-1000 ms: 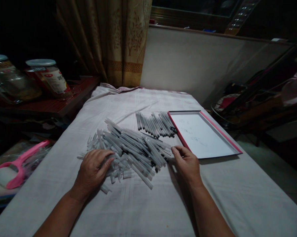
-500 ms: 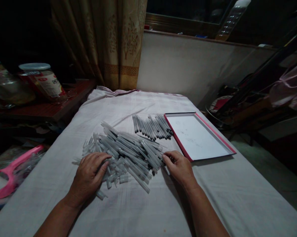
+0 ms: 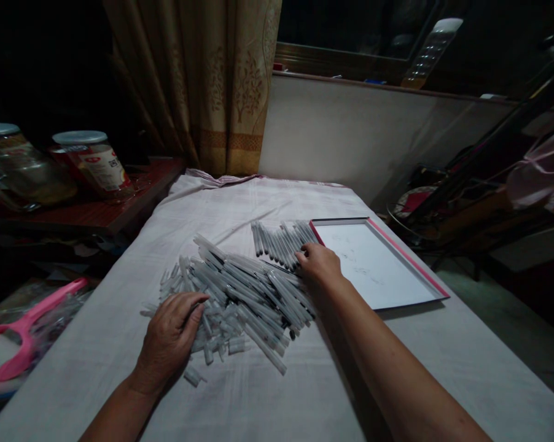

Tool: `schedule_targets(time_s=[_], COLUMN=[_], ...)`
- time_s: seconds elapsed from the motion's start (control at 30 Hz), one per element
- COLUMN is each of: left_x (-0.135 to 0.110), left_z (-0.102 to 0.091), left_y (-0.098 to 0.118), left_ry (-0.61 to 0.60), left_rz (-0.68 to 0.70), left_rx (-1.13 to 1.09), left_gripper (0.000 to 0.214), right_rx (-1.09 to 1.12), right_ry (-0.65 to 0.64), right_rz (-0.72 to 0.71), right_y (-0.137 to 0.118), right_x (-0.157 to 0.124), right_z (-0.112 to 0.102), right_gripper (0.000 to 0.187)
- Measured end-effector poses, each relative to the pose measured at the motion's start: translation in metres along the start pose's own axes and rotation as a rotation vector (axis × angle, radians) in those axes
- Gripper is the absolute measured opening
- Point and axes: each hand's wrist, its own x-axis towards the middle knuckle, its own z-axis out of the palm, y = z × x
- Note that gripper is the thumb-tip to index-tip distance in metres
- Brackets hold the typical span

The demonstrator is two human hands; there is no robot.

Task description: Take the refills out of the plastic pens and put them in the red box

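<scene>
A heap of clear plastic pen barrels (image 3: 247, 288), some with black parts, lies on the cloth, and short clear pen caps (image 3: 219, 331) are scattered along its near left side. My left hand (image 3: 171, 328) rests at the left edge of the caps, fingers curled toward the thumb; whatever they may hold is hidden. Behind the heap, black-ended pens (image 3: 271, 242) lie side by side in a row. My right hand (image 3: 322, 265) is at the right end of this row, its fingertips closed together by the black ends. What is between them cannot be made out.
Right of the row lies a shallow box lid (image 3: 408, 255), white inside with a pink-red rim. A white cloth (image 3: 258, 405) covers the table. Jars (image 3: 99, 169) stand on a dark red side table at left, above a pink-handled object (image 3: 26, 325).
My right hand has moved away from the heap's right edge, up to the row of pens. My left hand stays by the caps. The view has tilted slightly.
</scene>
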Motion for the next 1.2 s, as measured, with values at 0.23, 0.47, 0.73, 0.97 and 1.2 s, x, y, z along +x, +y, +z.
schedule_targets(time_s=[0.23, 0.47, 0.73, 0.97, 1.2], left_x=[0.004, 0.001, 0.0, -0.001, 0.002], left_z=[-0.003, -0.003, -0.002, 0.0, -0.002], left_y=[0.003, 0.022, 0.04, 0.045, 0.044], left_ry=[0.011, 0.058, -0.062, -0.092, -0.115], left_rz=[0.056, 0.12, 0.25, 0.248, 0.295], left_rx=[0.022, 0.131, 0.088, 0.021, 0.037], left_gripper=[0.015, 0.033, 0.026, 0.013, 0.014], right_rx=[-0.03, 0.615, 1.09, 1.195, 1.179], right_ry=[0.015, -0.007, -0.181, -0.178, -0.224], right_rz=[0.08, -0.151, -0.122, 0.005, 0.008], right_y=[-0.003, -0.005, -0.023, -0.014, -0.013], right_x=[0.006, -0.086, -0.138, -0.134, -0.134], right_z=[-0.009, -0.019, 0.004, 0.012, 0.009], right_gripper=[0.027, 0.024, 0.025, 0.047, 0.042])
